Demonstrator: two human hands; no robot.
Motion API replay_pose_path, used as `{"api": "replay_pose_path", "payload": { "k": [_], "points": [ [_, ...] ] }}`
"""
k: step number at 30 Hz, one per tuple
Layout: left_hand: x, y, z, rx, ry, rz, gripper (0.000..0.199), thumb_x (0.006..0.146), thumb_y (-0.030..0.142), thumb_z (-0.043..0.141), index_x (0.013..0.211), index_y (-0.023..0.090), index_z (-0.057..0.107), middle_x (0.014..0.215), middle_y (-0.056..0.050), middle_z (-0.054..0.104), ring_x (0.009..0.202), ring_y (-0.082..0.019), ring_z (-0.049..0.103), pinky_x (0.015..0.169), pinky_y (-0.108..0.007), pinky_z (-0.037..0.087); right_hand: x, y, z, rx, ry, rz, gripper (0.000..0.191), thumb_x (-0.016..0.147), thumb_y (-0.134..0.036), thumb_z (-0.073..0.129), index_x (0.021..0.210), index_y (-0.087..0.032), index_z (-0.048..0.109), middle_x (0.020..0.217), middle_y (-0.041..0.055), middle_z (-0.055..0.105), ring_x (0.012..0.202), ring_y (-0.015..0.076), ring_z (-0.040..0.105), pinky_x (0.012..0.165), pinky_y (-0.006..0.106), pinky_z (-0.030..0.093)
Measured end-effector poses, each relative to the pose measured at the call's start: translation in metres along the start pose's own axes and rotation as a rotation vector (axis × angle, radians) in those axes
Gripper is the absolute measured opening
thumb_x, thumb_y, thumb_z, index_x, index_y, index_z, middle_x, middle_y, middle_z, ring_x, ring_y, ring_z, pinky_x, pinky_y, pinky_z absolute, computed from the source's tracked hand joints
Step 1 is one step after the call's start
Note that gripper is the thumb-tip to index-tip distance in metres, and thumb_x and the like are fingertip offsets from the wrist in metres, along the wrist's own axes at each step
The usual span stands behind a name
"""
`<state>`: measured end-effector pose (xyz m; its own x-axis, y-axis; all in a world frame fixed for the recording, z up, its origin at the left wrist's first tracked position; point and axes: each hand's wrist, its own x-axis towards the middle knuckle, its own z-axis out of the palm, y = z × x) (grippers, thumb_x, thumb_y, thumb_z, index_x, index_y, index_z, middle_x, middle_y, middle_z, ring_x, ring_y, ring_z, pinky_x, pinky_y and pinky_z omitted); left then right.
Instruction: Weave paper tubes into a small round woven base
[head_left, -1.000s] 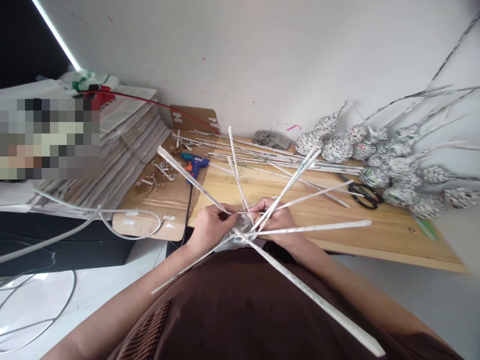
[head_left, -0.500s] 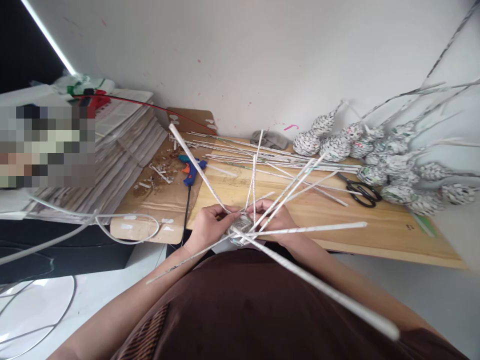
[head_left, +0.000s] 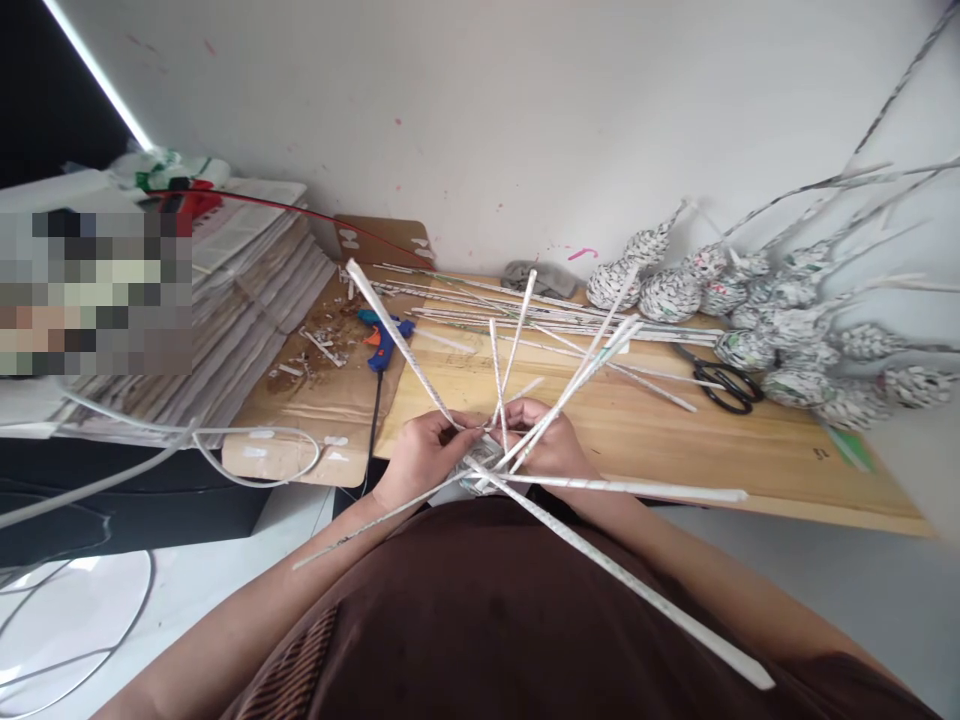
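Close to my body, at the table's front edge, is a small woven piece of rolled newspaper (head_left: pixel 480 470), with several long paper tubes (head_left: pixel 637 595) fanning out from it. My left hand (head_left: pixel 430 452) is closed at its left side, thumb and fingers pinching the paper tubes. On the other side my right hand (head_left: pixel 551 445) is closed too, its fingertips pinching a tube almost against the left thumb. Tubes in front partly cover the right fingers. The underside of the weave is hidden.
Finished woven paper gourds (head_left: pixel 670 292) crowd the table's right rear. Black scissors (head_left: pixel 726 388) lie before them, near loose paper tubes (head_left: pixel 517 318). A blue glue gun (head_left: pixel 382 342) rests on cardboard at left, beside stacked newspapers (head_left: pixel 262 270). A pale cable (head_left: pixel 150 468) loops at far left.
The spread tubes have swung and tilted: the right-hand one has dropped lower and the upright ones have shifted. Both hands stay pinched in nearly the same place.
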<state>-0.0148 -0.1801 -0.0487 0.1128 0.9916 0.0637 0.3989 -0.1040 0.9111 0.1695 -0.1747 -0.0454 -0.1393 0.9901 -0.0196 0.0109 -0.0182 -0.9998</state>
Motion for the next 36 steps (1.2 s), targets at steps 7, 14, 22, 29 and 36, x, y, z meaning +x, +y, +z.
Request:
{"api": "replay_pose_path", "payload": {
  "k": [7,14,22,29,36],
  "points": [
    [0.000,0.000,-0.002,0.146,-0.014,0.045,0.018,0.081,0.036,0.070,0.083,0.020,0.077,0.080,-0.003,0.078,0.066,-0.016,0.069,0.058,-0.023,0.051,-0.005,0.008,0.000,-0.056,-0.016,-0.026,0.018,0.070,-0.025,0.075,0.086,-0.018,0.072,0.079,0.0042,0.073,0.069,0.0179,0.067,0.063,0.029,0.054],
    [-0.002,-0.001,-0.003,0.109,-0.037,0.035,0.018,0.081,0.036,0.070,0.086,0.021,0.078,0.085,-0.003,0.079,0.074,-0.018,0.072,0.065,-0.024,0.055,-0.007,0.004,-0.001,-0.072,-0.068,-0.056,0.019,0.070,-0.021,0.072,0.088,-0.018,0.071,0.082,0.0051,0.074,0.074,0.0194,0.070,0.068,0.029,0.057],
    [0.002,0.005,-0.004,0.038,-0.068,0.067,0.014,0.080,0.031,0.070,0.087,0.022,0.079,0.088,-0.003,0.078,0.080,-0.019,0.072,0.074,-0.027,0.056,-0.010,0.008,0.000,-0.179,-0.009,-0.160,0.017,0.073,-0.017,0.067,0.089,-0.019,0.074,0.083,0.0042,0.074,0.074,0.0185,0.069,0.067,0.028,0.055],
    [0.009,0.004,-0.007,0.006,-0.104,0.048,0.016,0.078,0.035,0.073,0.088,0.024,0.080,0.088,-0.005,0.077,0.083,-0.022,0.071,0.076,-0.030,0.055,-0.008,0.009,-0.002,-0.270,-0.024,-0.284,0.017,0.082,-0.023,0.063,0.093,-0.026,0.076,0.093,0.0060,0.074,0.087,0.0241,0.070,0.081,0.040,0.057],
    [0.016,0.006,-0.007,0.027,-0.171,0.070,0.014,0.078,0.033,0.072,0.084,0.023,0.080,0.085,-0.005,0.076,0.080,-0.020,0.069,0.074,-0.030,0.053,-0.008,0.004,-0.003,-0.321,-0.096,-0.275,0.020,0.083,-0.022,0.062,0.097,-0.026,0.076,0.090,0.0052,0.074,0.085,0.0240,0.069,0.079,0.040,0.056]
  ]
}}
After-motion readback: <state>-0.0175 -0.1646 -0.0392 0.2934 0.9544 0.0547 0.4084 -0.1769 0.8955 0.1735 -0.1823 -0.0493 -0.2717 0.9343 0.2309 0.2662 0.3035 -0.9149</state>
